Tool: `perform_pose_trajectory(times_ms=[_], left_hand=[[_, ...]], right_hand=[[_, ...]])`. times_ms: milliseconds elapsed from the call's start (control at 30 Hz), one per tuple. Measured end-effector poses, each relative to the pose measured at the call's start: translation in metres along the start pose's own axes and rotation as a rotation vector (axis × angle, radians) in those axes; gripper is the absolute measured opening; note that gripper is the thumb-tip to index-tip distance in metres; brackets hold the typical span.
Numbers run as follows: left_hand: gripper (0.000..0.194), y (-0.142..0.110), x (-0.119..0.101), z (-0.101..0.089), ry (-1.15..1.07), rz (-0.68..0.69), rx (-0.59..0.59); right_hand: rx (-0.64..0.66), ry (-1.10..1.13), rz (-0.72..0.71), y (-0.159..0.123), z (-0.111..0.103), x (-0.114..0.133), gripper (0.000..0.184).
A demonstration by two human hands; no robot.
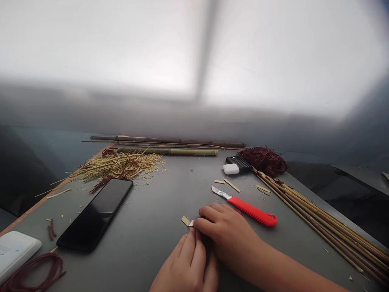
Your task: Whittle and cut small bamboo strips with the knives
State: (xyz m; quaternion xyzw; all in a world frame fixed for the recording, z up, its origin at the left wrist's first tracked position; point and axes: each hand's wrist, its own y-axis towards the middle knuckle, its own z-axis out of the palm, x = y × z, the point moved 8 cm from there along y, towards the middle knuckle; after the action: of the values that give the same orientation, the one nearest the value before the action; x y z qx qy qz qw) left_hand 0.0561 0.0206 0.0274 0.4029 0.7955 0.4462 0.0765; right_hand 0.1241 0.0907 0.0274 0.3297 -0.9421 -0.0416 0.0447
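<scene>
My left hand is closed at the near edge of the table, its fingers pinching a thin pale bamboo strip. Pressed against it, my right hand is also closed, palm down. From under its index finger a small, light pointed blade shows and touches the strip; whatever handle it has is hidden. Just beyond my right hand lies a knife with a red ribbed handle, its blade pointing to the far left. Short bamboo slips are beside that knife's tip.
A black phone, a white device and dark red cord lie on the left. Shavings and bamboo poles are at the back. Thin canes, a red-brown cord bundle and a white case stand right.
</scene>
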Motion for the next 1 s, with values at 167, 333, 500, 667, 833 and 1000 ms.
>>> perform_pose_trajectory(times_ms=[167,333,500,667,833,1000], left_hand=[[0.025,-0.009,0.003,0.006,-0.06,-0.055,0.064],[0.034,-0.018,0.007,0.013,-0.131,-0.061,0.16],[0.036,-0.012,0.008,0.01,-0.123,-0.055,0.148],[0.03,-0.003,0.007,0.007,-0.142,-0.051,0.106],[0.027,-0.005,0.007,0.007,-0.128,-0.073,0.1],[0.026,-0.008,0.006,0.01,-0.12,-0.06,0.12]], right_hand=[[-0.112,-0.004,0.004,-0.001,-0.003,-0.003,0.018],[-0.095,-0.03,-0.064,0.003,-0.002,0.0,0.013],[-0.069,-0.02,-0.06,0.004,-0.003,-0.001,0.017],[-0.06,-0.019,-0.091,0.004,-0.003,0.0,0.016],[-0.091,-0.023,-0.111,0.006,-0.006,0.003,0.014],[-0.081,-0.021,-0.103,0.005,-0.005,0.003,0.016]])
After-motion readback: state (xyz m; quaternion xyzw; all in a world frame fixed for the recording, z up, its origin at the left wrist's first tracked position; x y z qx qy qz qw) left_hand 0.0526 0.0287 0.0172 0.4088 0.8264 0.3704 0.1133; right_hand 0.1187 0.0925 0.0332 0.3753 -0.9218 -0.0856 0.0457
